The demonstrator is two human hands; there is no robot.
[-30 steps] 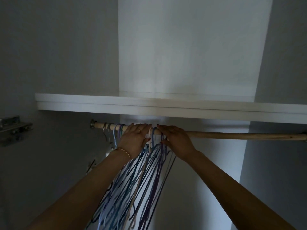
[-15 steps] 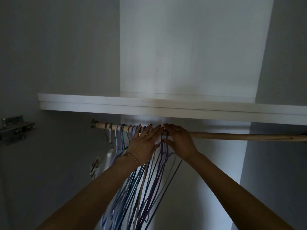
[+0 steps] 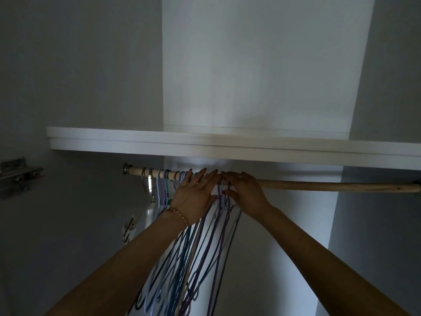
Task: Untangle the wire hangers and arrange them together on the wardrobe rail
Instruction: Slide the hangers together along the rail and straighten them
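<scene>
Far left of the left hand [image 3: 196,198], a metal hinge [image 3: 17,175] sits on the wardrobe side. Nearer, a few hooks hang apart on the wooden rail [image 3: 319,186]. The left hand lies flat with straight fingers [image 3: 206,177] against the bunched wire hangers [image 3: 200,252], which hang from the rail and trail down between both forearms. Just right of it, the right hand [image 3: 246,193] curls thumb and fingers around the hooks at the bunch's right edge. A white shelf [image 3: 227,145] runs above both hands.
</scene>
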